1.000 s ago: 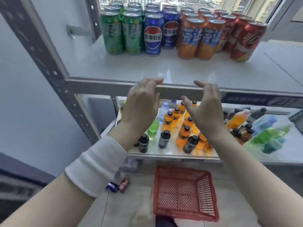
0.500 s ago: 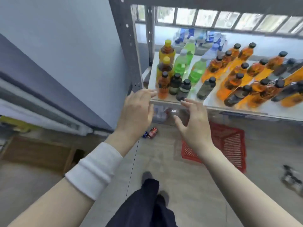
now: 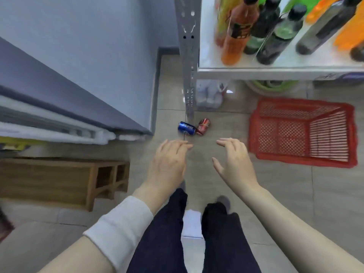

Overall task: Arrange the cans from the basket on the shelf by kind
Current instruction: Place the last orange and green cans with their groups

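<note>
the bottles [image 3: 275,34] on the shelf [image 3: 275,70] were blurred, tops cut off. both hands — left hand [image 3: 167,164], right hand [image 3: 234,160] — hung spread and empty above a blue can [image 3: 186,128] and red can [image 3: 203,127] lying touching on the floor, beside the red basket [image 3: 303,133].

Both arms reach forward and down, side by side. We see the left hand [image 3: 169,161] palm-down, fingers nearly straight and close together, holding nothing; a white cuff [image 3: 120,231] wraps its forearm. The right hand [image 3: 235,161] is likewise empty — fingers loosely spread, thumb held apart — on a bare forearm. Between the arms we note two legs [image 3: 163,233] in dark trousers.
</note>
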The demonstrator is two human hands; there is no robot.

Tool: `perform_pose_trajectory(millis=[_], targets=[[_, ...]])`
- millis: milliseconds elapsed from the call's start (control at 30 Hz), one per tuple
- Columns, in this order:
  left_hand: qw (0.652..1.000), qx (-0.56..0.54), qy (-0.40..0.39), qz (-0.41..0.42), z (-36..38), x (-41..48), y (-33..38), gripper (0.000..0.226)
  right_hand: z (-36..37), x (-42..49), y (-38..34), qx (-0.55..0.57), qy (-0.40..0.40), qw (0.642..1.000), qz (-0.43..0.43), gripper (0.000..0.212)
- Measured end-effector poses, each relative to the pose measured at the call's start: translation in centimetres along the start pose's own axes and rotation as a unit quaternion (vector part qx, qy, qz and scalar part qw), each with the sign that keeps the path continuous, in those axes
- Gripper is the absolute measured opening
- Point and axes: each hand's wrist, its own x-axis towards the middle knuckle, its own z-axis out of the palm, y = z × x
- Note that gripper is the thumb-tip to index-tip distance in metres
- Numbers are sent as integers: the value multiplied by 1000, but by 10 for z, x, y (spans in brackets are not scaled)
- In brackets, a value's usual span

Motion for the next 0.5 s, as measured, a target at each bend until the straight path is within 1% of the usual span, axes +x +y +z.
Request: perform_pose_trajectory(millis=[67, 133, 233, 300, 400, 500], targets=[[999, -31, -10, -7, 56, 0, -30, 42, 53, 13, 25, 12, -27, 999, 29, 44], [998, -48, -31, -36, 117, 1, -59, 39, 112, 29, 55, 37, -59, 995, 75, 44], [982, -71, -129, -117, 210, 6, -92, 36, 201, 51, 107, 59, -99, 983, 142, 46], [974, -64, -171, -131, 275, 13, -108, 39, 253, 66, 146, 56, -116, 976, 176, 48], [976, -35, -180, -114, 354, 30, -132, 42, 315, 90, 197, 38, -123, 973, 192, 50], [982, -18, -158, -104, 411, 64, -162, 49, 352, 127, 239, 10, -103, 981, 164, 51]])
